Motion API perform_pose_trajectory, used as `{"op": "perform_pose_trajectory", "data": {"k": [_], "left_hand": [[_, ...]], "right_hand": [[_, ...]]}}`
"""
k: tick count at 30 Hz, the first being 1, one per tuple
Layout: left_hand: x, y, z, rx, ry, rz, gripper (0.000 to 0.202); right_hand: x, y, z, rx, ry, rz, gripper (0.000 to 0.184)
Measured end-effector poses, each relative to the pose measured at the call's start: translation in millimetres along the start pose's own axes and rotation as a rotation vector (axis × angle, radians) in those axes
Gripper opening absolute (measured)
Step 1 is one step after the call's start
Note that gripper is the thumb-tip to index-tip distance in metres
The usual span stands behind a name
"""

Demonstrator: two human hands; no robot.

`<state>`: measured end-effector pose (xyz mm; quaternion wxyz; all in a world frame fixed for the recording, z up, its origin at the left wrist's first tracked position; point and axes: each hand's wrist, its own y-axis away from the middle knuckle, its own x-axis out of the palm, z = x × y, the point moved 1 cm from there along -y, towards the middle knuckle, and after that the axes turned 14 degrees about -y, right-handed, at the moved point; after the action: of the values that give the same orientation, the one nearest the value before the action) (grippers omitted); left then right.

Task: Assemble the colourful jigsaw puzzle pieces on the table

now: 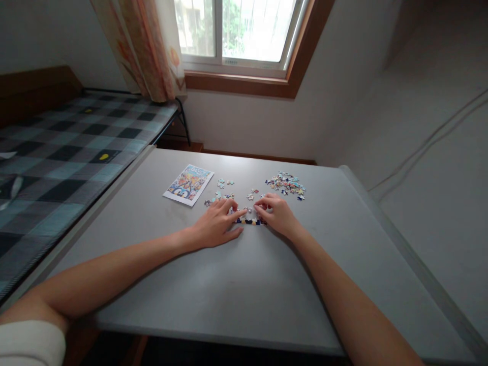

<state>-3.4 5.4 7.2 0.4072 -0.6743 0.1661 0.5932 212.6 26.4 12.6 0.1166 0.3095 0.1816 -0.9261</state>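
Note:
Both of my hands rest on a grey table (244,284) around a short joined strip of jigsaw pieces (248,221). My left hand (217,223) lies flat with fingers stretched out, its index fingertip touching the strip's left end. My right hand (277,213) has its fingers curled and pressed on the strip's right end and on a small piece just above it. A heap of loose jigsaw pieces (286,184) lies beyond my right hand. A few scattered pieces (224,189) lie beyond my left hand.
A colourful reference picture card (188,184) lies on the table at the left of the pieces. A bed with a checked cover (64,152) stands along the table's left edge. A window and curtain (152,51) are behind.

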Motion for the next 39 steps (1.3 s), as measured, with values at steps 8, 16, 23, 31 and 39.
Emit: {"op": "perform_pose_trajectory", "data": {"k": [8,16,23,31,39], "left_hand": [[-0.9,-0.3,-1.9,0.010,-0.014,-0.008,0.037],[0.9,-1.1,-1.8,0.032,0.016,0.004,0.038],[2.5,-1.1,-1.0,0.007,0.013,-0.004,0.038],[2.2,-1.7,-0.1,0.008,0.035,0.023,0.041],[3.6,-1.7,0.3,-0.002,0.025,0.033,0.042]], "right_hand": [[2.1,-0.4,-16.1,-0.181,0.113,-0.042,0.033],[5.1,0.8,-10.6,-0.174,0.160,0.014,0.040],[5.7,0.6,-15.5,-0.186,0.157,0.012,0.037],[5.8,2.2,-9.5,-0.180,0.178,-0.020,0.032],[8.3,0.9,-8.6,-0.196,0.181,-0.019,0.028]]}}
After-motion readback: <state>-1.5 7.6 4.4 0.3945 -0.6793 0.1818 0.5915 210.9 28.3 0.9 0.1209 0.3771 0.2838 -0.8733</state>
